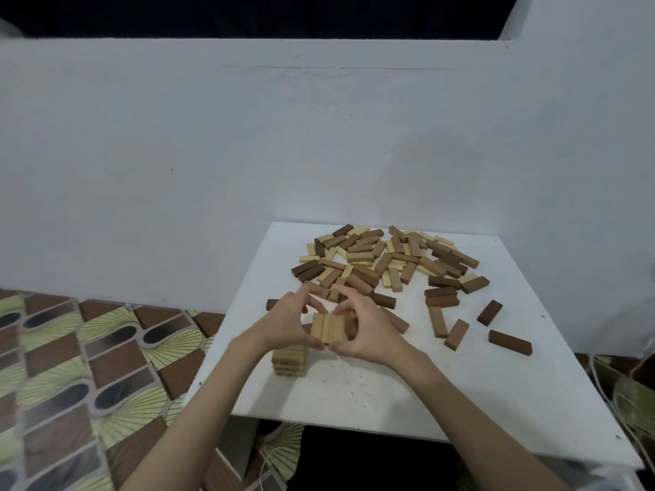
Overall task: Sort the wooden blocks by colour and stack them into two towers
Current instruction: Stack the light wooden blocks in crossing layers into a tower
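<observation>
A short tower of light wooden blocks (290, 361) stands near the left front of the white table (478, 395). Over it, three light blocks (329, 328) lie side by side as a layer, held between both hands. My left hand (287, 322) grips the layer's left side, thumb at the near end, fingers curled over the far end. My right hand (365, 327) grips its right side the same way. A mixed heap of light and dark brown blocks (382, 258) lies at the back of the table.
Loose dark blocks (509, 342) and mid-brown blocks (456, 334) are scattered on the table's right half. A white wall (248, 154) rises right behind the table. A patterned floor (71, 366) lies to the left, below the table edge.
</observation>
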Motion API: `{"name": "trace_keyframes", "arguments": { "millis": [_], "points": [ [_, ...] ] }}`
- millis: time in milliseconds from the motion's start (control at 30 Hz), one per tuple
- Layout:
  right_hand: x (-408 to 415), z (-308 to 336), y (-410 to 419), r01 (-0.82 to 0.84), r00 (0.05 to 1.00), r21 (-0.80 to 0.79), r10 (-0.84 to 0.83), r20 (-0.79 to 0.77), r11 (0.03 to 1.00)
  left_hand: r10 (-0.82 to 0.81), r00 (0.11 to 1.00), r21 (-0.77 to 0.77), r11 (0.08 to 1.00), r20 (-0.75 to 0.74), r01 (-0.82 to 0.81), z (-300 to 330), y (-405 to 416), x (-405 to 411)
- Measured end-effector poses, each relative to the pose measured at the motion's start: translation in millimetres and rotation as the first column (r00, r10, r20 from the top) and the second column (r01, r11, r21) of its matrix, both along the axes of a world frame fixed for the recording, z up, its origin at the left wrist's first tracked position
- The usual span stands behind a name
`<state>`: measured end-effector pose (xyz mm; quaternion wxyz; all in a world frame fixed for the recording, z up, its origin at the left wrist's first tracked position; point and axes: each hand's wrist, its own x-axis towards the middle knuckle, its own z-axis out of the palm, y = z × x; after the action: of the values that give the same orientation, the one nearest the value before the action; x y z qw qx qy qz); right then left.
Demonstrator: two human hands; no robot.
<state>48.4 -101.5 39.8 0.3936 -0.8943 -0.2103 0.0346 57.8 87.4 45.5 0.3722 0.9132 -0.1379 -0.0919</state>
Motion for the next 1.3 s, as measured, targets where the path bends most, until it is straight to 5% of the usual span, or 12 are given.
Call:
{"name": "trace_keyframes", "arguments": {
  "millis": [1300],
  "points": [
    [-8, -24, 71, -0.036, 0.996, -0.086, 0.030, -0.080, 0.996, 0.027, 0.997, 0.083, 0.996, -0.077, -0.021, -36, 66, -4]
  ]
}}
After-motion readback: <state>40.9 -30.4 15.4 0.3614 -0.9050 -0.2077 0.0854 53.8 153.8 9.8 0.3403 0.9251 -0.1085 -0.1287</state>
